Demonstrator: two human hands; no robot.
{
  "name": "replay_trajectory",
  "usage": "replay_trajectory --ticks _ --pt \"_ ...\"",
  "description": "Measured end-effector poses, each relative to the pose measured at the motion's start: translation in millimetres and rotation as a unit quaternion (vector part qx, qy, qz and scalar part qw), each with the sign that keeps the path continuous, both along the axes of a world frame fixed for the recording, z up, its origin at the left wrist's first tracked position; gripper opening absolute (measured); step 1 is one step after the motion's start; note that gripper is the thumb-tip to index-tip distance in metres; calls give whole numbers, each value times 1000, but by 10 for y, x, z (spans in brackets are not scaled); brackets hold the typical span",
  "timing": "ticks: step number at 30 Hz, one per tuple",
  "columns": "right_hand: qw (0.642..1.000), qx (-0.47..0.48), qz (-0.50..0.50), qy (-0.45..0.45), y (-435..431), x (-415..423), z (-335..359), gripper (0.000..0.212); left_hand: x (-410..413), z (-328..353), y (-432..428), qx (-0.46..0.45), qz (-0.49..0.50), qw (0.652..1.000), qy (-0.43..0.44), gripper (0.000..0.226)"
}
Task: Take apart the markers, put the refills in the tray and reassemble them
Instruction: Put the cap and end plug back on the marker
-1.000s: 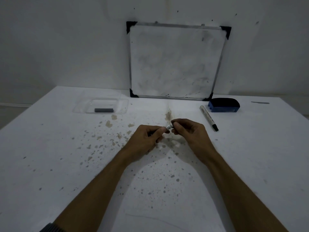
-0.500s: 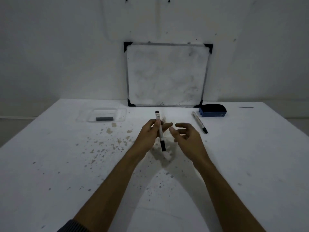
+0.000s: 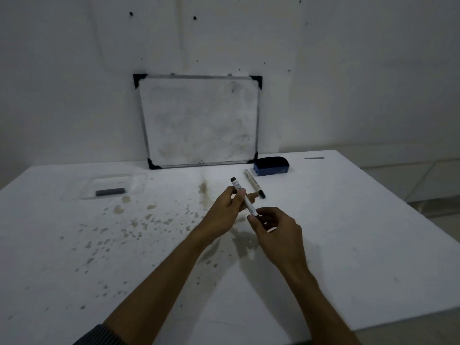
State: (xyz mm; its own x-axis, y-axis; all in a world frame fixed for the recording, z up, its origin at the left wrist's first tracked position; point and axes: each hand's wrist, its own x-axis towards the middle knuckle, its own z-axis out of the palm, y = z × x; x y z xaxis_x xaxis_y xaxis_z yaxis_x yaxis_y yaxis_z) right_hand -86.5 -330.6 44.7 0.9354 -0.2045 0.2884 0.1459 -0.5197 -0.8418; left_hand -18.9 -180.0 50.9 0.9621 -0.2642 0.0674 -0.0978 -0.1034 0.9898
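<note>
Your left hand (image 3: 225, 210) is curled around the white barrel of a marker (image 3: 245, 199), fingers closed on its middle. Your right hand (image 3: 275, 229) pinches the marker's near, dark end between thumb and fingertips, the other fingers loosely bent. The marker is slim and cylindrical, tilted, its black far end pointing toward the bench's back edge. Both forearms reach in from the near edge above the stained white bench (image 3: 348, 232). A second marker (image 3: 254, 183) lies flat beyond your hands, beside a blue eraser (image 3: 271, 166). Toward the back left corner, a clear plastic tray (image 3: 139, 181) holds one dark grey refill (image 3: 110, 192).
</note>
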Motion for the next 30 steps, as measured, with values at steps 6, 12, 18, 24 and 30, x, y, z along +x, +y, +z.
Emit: replay_trajectory --ticks 6,12,18,24,30 --pt "990 -121 -76 -21 -140 401 75 27 233 -136 272 312 88 933 -154 51" --pt "956 -269 -116 -12 3 1184 59 31 382 -514 689 412 128 864 -260 36" --pt "925 -359 -125 1 137 1532 -155 32 427 -535 660 403 141 864 -267 30" --pt "940 -306 -153 -4 201 1563 -180 45 451 -552 647 398 156 858 -284 26" --pt "971 -215 -98 15 297 1640 -148 32 460 -559 629 397 166 858 -280 25"
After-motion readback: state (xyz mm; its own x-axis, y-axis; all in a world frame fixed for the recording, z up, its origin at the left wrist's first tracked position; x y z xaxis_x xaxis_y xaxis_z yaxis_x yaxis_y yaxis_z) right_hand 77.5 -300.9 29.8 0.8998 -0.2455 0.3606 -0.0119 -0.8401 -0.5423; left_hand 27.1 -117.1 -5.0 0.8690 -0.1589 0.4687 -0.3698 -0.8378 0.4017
